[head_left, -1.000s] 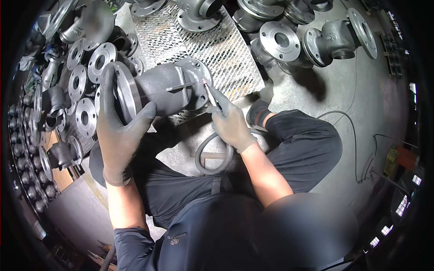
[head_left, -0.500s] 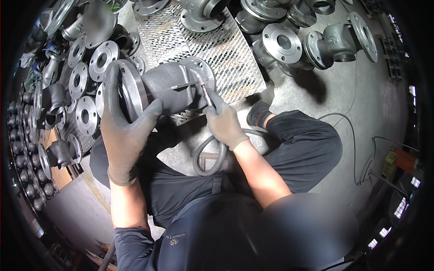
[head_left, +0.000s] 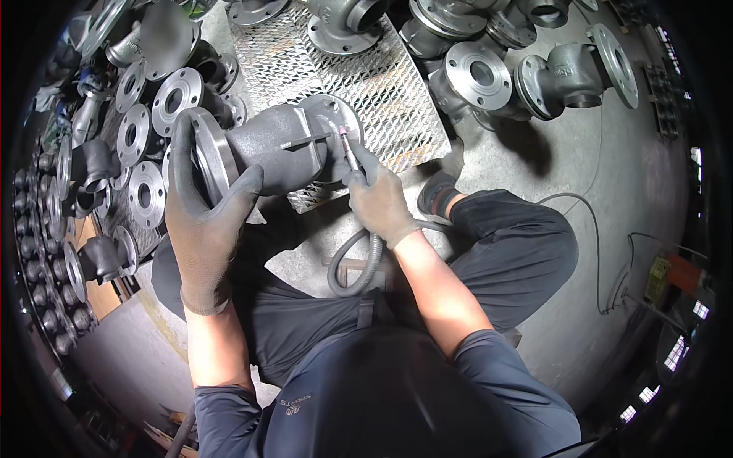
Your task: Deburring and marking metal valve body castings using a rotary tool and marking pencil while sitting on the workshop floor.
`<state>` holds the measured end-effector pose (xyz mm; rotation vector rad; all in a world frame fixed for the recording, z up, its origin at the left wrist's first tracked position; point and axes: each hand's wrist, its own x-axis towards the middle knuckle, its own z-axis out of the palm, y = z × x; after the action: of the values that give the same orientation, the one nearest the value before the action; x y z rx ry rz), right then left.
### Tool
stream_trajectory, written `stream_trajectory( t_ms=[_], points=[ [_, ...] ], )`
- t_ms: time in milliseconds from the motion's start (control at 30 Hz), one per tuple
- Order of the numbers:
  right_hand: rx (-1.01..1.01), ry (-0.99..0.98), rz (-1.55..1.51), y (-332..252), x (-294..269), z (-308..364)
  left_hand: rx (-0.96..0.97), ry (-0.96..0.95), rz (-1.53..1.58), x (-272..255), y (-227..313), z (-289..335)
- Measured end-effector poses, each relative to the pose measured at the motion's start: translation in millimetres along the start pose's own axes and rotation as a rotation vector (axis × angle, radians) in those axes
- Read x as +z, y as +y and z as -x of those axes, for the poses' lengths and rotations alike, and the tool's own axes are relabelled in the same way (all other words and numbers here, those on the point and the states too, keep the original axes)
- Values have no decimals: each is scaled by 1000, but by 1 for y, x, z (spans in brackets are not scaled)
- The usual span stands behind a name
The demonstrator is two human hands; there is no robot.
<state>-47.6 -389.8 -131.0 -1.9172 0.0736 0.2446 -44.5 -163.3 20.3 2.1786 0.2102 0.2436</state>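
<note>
A grey cast-metal valve body [head_left: 271,149] with a round flange at each end lies on its side at the near edge of a textured metal plate [head_left: 397,107]. My gloved left hand [head_left: 205,237] grips its left flange [head_left: 216,149], with the thumb and fingers spread around the rim. In my gloved right hand [head_left: 382,200] is a slim, pen-like hand grinder [head_left: 350,153] with a pinkish tip. That tip is at the inner face of the right flange [head_left: 336,114]; whether it touches cannot be made out. A grey ribbed hose [head_left: 373,263] loops below the right hand.
Flanged valve bodies [head_left: 177,99] crowd the left side. Others stand at the back right, including one with round flanges [head_left: 569,76]. Another flanged casting [head_left: 343,30] sits on the plate's far part. A thin dark cable [head_left: 595,229] runs across the floor at right.
The valve body has turned slightly under my left hand, its left flange shifting a little. The grinder's tip has moved slightly farther away along the right flange.
</note>
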Motion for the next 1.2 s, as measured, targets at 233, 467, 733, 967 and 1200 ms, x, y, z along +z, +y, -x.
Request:
stream_trajectory(
  t_ms=[233,467,733,967,1200],
  points=[
    [-40,43,59,-3,-4,0,-11,10,-9,-5,-8,-1],
    [-35,87,-1,-5,-24,16,349,-195,-312,-16,-30,18],
    [-45,20,-31,5,-27,33,185,-90,-212,-15,-23,19],
    [-10,-87,-24,-7,-35,46,-51,-63,-12,-28,-19,21],
    [-43,-120,2,-2,-35,53,-36,-23,-62,-23,-17,33]
  ],
)
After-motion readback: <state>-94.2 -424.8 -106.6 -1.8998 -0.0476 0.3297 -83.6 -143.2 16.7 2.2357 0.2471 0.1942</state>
